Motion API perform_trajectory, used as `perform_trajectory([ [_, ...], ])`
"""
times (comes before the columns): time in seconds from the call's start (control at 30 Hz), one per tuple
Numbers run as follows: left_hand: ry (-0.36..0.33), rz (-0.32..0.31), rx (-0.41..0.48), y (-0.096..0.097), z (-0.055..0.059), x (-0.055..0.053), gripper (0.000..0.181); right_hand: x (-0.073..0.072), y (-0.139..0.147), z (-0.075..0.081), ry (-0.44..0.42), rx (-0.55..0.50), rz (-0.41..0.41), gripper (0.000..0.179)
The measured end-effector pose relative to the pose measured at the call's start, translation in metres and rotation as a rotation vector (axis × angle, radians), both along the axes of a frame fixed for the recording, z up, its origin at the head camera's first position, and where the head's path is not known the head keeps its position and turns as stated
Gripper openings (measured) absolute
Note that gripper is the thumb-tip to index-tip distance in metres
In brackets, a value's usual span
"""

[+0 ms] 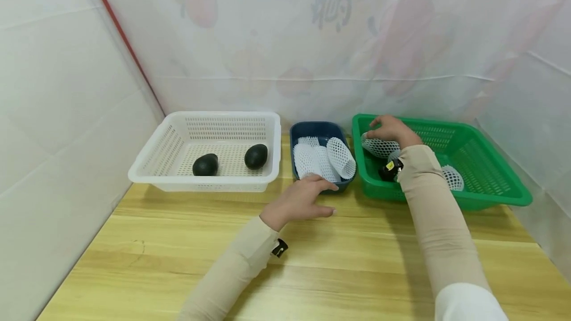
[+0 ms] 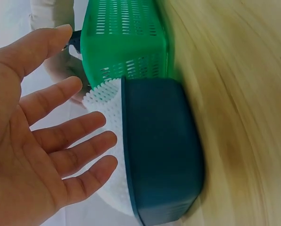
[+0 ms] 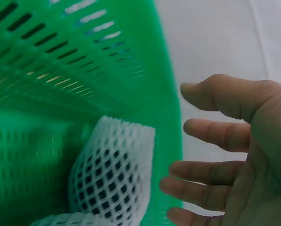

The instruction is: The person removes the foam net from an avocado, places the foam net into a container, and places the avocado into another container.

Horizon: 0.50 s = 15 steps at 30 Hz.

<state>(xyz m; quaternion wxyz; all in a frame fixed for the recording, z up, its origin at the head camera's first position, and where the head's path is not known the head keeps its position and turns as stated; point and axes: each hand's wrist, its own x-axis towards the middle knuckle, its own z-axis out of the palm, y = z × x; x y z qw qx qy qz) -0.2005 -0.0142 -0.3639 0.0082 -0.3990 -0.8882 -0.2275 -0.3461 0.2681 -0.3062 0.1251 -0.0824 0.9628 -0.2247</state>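
Note:
My left hand [image 1: 298, 201] hovers with spread fingers just in front of the dark blue box [image 2: 164, 150], holding nothing. White foam net sleeves [image 1: 341, 158] fill that box. Over the left end of the green basket [image 1: 504, 182], my right hand [image 1: 392, 130] is held with loosely bent fingers; the right wrist view shows nothing in its grasp. Below it lies a dark fruit in a foam net [image 3: 110, 174]. Another netted fruit [image 1: 453, 177] rests farther right in the basket, and a further net is partly hidden by the right wrist.
At the left stands a white basket [image 1: 156, 179] with two bare dark avocados, one [image 1: 205, 165] left and one [image 1: 256, 156] right. All containers stand along the back of the wooden table [image 1: 339, 271]. White sheeting [image 1: 267, 38] encloses the back and sides.

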Motion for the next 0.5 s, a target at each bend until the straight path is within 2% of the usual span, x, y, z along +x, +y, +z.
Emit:
perform_trajectory([
  [0.4,-0.072,-0.019,-0.004,0.023,0.000,-0.007,0.051,-0.010,0.019,-0.018,-0.009,0.090,-0.017,0.057],
  [0.5,-0.065,-0.011,-0.011,0.030,-0.001,-0.009,0.052,-0.011,0.022,-0.021,-0.030,0.101,-0.033,0.060],
])
